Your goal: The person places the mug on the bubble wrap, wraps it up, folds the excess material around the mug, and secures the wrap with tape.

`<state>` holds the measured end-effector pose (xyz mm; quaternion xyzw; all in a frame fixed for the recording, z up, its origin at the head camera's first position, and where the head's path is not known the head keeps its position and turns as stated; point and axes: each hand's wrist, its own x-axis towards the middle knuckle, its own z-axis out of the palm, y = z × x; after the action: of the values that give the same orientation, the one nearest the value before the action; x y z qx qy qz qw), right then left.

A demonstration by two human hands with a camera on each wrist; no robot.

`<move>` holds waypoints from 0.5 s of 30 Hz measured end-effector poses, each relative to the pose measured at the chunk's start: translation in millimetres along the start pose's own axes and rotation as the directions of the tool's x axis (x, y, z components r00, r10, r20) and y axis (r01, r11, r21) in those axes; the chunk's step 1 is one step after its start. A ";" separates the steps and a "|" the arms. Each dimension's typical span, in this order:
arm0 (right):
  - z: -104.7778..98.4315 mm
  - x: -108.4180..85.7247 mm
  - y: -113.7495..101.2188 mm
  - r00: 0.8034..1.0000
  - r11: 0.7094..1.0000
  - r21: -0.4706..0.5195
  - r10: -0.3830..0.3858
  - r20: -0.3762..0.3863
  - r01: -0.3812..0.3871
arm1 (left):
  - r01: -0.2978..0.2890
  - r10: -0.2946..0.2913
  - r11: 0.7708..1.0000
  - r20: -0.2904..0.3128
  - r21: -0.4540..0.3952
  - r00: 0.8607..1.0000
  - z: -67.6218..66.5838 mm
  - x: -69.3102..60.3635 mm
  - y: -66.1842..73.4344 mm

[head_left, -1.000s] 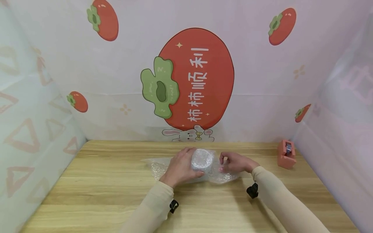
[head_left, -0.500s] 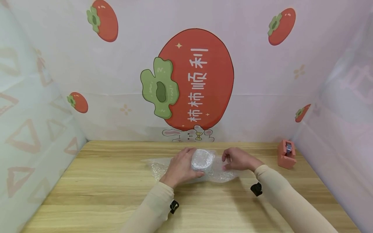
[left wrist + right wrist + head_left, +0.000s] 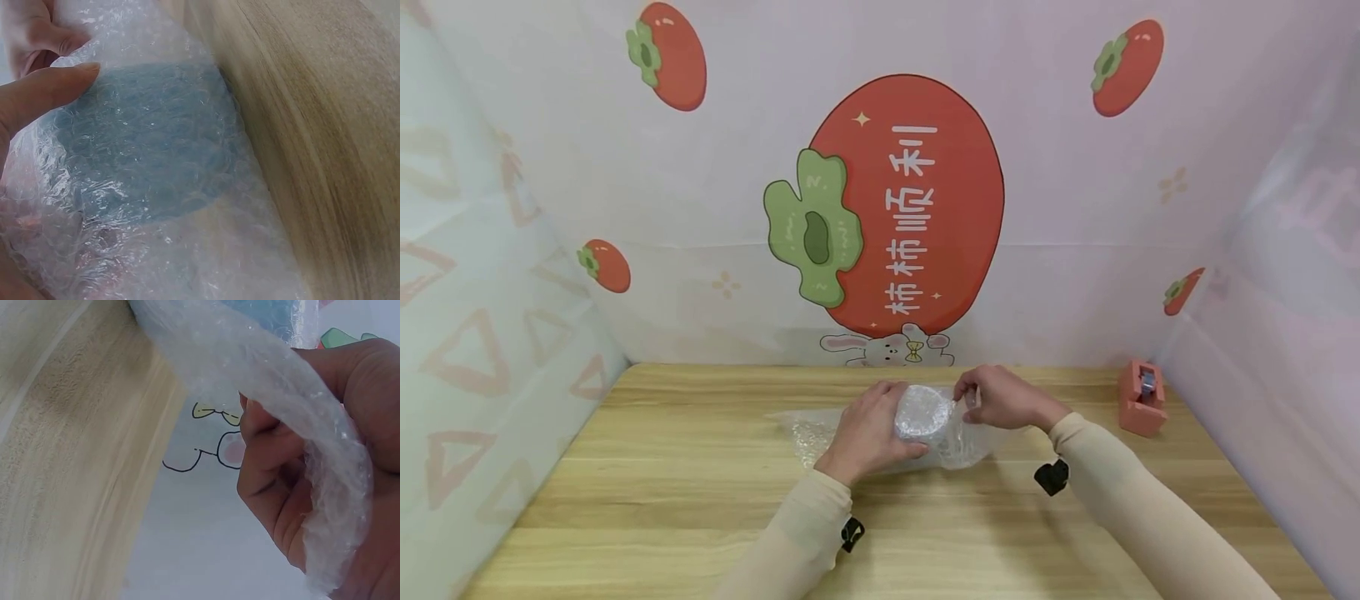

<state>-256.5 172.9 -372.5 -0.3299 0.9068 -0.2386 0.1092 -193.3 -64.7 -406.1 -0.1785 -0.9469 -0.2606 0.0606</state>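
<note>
A light-blue, round-topped object (image 3: pixel 150 137) sits wrapped in clear bubble wrap (image 3: pixel 967 446) at the back middle of the table; its exact kind is hidden by the wrap. My left hand (image 3: pixel 871 431) grips the wrapped object from the left, thumb along the near side and fingers on the far side. Over on the right, my right hand (image 3: pixel 1006 400) pinches the right end of the bubble wrap, lifted off the tabletop and drawn up beside the object. In the right wrist view, a fold of wrap runs across that hand's curled fingers (image 3: pixel 269 469).
A pink tape dispenser (image 3: pixel 1141 400) with a roll in it stands at the back right of the wooden table (image 3: pixel 700 500). A flat tail of wrap lies left of the left hand. Printed cloth walls enclose the back and both sides.
My right hand has shifted up and left toward the object, bringing the right part of the bubble wrap up with it. The left hand holds the same spot.
</note>
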 end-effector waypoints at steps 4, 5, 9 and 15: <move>-3.1 1.8 0.7 1.000 0.999 0.038 0.030 -0.002 -0.030 | -0.001 0.001 1.000 -0.007 0.014 1.000 0.4 0.1 1.6; -3.8 2.4 1.2 0.999 0.998 0.044 0.037 -0.003 -0.037 | -0.001 0.001 1.000 -0.009 0.016 1.000 0.4 0.1 2.1; -6.4 4.3 2.9 0.998 0.997 0.058 0.057 -0.001 -0.057 | -0.003 0.003 1.000 -0.013 0.018 1.000 0.6 0.2 3.0; -9.5 7.1 0.5 0.999 0.998 0.037 0.040 0.009 -0.041 | -0.009 0.009 0.999 -0.015 0.031 1.000 0.9 0.7 2.5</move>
<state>-265.5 172.1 -364.9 -0.3103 0.9082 -0.2520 0.1237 -193.1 -62.0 -405.5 -0.1797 -0.9495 -0.2469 0.0719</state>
